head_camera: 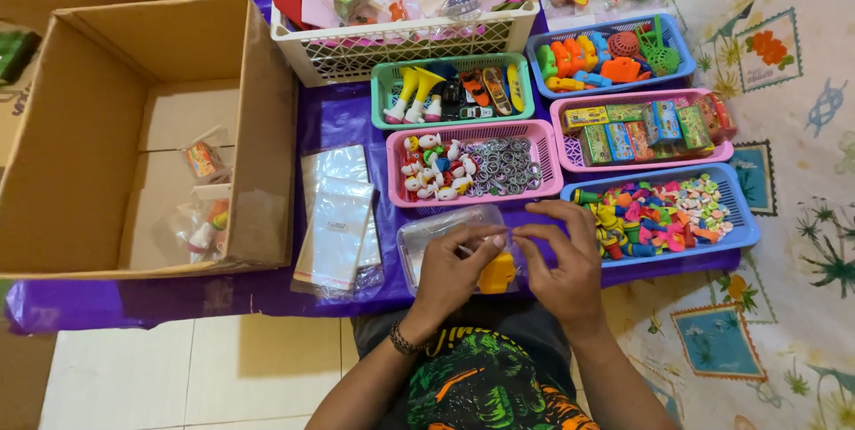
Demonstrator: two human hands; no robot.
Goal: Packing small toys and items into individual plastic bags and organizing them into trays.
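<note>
I see two bare forearms with no sleeves. The left hand (454,271) has a dark beaded bracelet (403,339) at its wrist. The right hand (563,263) wears nothing. The black T-shirt (485,377) shows a green and orange graphic print.

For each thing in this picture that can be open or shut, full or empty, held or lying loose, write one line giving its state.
cardboard box: open, a few filled bags inside
clear bag: held open by both hands, yellow toy inside
left hand: pinching the bag's rim
right hand: pinching the bag's rim
stack of empty bags: flat, untouched
pink basket: part filled
</note>
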